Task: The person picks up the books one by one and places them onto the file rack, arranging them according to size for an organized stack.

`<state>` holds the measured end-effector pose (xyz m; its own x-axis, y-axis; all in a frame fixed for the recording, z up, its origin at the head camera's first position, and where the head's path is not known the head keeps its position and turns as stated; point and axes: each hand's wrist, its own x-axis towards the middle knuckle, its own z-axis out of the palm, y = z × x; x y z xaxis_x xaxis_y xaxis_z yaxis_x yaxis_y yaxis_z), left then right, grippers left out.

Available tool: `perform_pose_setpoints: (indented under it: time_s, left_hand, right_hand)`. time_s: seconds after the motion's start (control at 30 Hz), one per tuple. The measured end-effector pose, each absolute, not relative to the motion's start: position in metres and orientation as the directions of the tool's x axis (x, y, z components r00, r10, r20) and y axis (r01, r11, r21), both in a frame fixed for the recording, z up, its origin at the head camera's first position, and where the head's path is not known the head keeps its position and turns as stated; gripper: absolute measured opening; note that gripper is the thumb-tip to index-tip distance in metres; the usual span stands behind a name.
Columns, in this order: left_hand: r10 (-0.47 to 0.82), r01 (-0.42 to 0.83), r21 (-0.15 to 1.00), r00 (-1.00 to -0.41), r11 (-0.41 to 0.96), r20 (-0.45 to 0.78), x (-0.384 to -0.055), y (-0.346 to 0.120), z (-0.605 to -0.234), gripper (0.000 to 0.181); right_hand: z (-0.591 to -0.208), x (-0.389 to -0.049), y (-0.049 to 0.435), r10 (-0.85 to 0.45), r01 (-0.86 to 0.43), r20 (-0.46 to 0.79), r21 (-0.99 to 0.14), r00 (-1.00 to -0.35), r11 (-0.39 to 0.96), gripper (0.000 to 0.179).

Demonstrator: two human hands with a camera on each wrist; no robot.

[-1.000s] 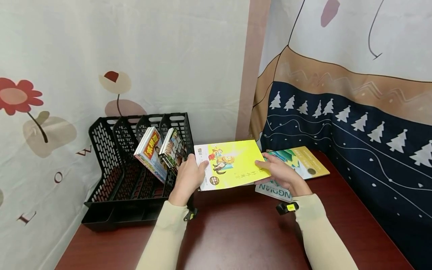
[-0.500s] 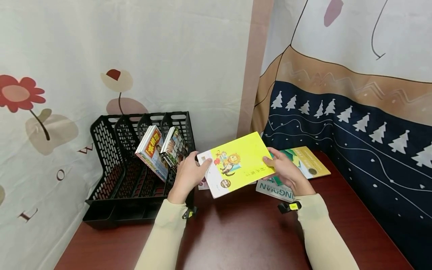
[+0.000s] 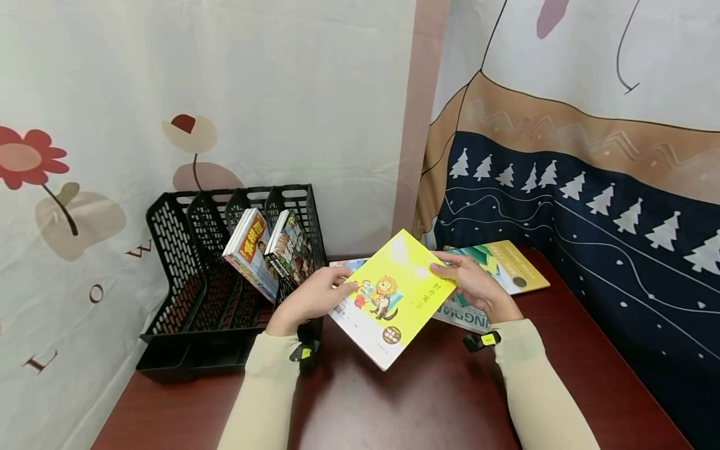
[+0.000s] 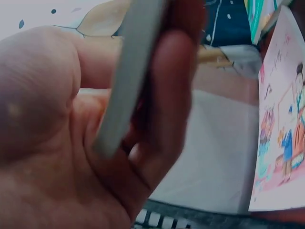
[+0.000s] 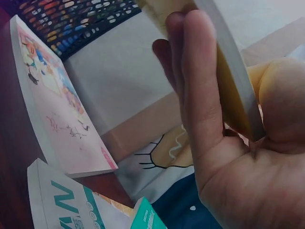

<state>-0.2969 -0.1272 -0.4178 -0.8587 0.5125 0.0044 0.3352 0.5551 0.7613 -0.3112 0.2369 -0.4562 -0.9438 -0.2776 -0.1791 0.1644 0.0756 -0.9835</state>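
A yellow book with a lion drawing and a white band is held up over the table, its lower corner towards me. My left hand pinches its left edge, thumb on the cover; in the left wrist view the book's page edge runs between thumb and fingers. On the right edge my right hand grips with thumb above and fingers beneath, and the right wrist view shows the book's edge between them. Below and behind it lies a pink picture book, mostly hidden in the head view.
At the left stands a black file rack with dividers; a red-and-blue book and a dark-covered book lean in it. A yellow-green book and a white book with teal letters lie at the right. Fabric curtains hang behind.
The yellow book has turned, so its white-banded end swings down towards me and its far corner points up. My left hand has shifted slightly left and its wrist has turned; both hands keep hold.
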Motion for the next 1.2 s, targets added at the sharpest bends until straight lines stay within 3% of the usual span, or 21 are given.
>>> perform_pose_setpoints:
  time_s: [0.33, 0.8, 1.0, 1.2]
  left_hand:
    - [0.29, 0.252, 0.801, -0.952, 0.544, 0.103, -0.289, -0.111, -0.412, 0.029]
    - [0.09, 0.159, 0.798, -0.987, 0.581, 0.132, -0.283, -0.093, -0.409, 0.028]
    - [0.077, 0.132, 0.782, -0.991, 0.609, 0.107, -0.281, -0.086, -0.41, 0.028]
    - [0.17, 0.107, 0.809, -0.985, 0.578, 0.009, -0.281, -0.088, -0.409, 0.033]
  right_hand:
    - [-0.457, -0.315, 0.225, -0.148, 0.172, -0.162, -0.983, -0.976, -0.061, 0.065]
    - [-0.454, -0.307, 0.193, -0.409, 0.168, -0.147, -0.986, -0.9, -0.015, 0.055]
    - [-0.455, -0.306, 0.184, -0.403, 0.158, -0.129, -0.987, -0.906, -0.039, 0.052]
    - [-0.456, -0.307, 0.187, -0.343, 0.201, -0.18, -0.979, -0.922, -0.026, 0.051]
